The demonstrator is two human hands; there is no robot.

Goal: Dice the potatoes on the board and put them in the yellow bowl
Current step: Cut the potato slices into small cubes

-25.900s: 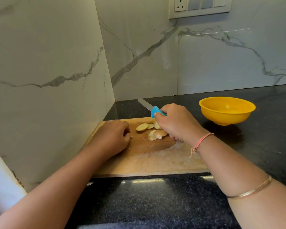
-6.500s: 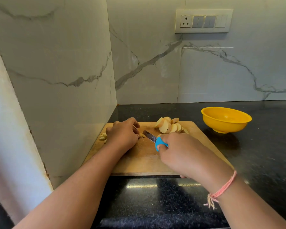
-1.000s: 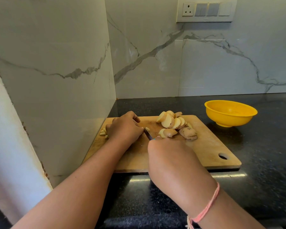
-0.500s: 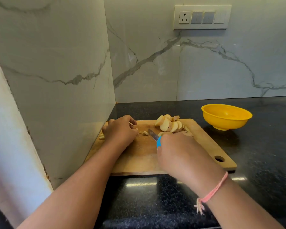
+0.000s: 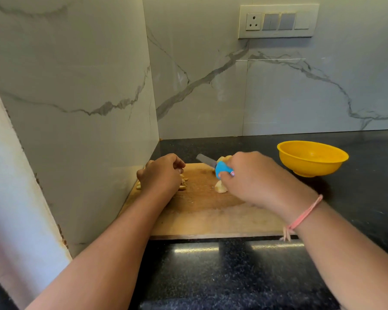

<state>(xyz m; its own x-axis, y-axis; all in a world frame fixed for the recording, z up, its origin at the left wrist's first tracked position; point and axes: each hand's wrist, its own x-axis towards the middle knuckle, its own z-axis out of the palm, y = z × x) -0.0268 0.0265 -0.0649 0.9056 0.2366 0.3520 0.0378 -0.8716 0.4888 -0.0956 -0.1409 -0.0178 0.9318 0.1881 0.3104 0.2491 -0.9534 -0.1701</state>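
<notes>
A wooden cutting board [image 5: 202, 211] lies on the black counter against the left wall. My left hand [image 5: 160, 174] rests curled on its far left corner, covering small cut potato pieces [image 5: 182, 186] that peek out beside the fingers. My right hand [image 5: 255, 177] grips a blue-handled knife [image 5: 222, 170], its blade raised and pointing far-left over the board. Potato slices [image 5: 221, 187] show just under and behind this hand, mostly hidden by it. The yellow bowl [image 5: 311, 157] stands on the counter to the right of the board; nothing is visible inside it.
Marble walls close the corner on the left and at the back. A switch plate with a socket [image 5: 278, 21] hangs on the back wall. The black granite counter [image 5: 367, 175] stretches right past the bowl and toward me in front of the board.
My right hand has moved right and farther back with the knife, lifting the blade off the board near my left hand. It now covers the slice pile. My left hand stays put.
</notes>
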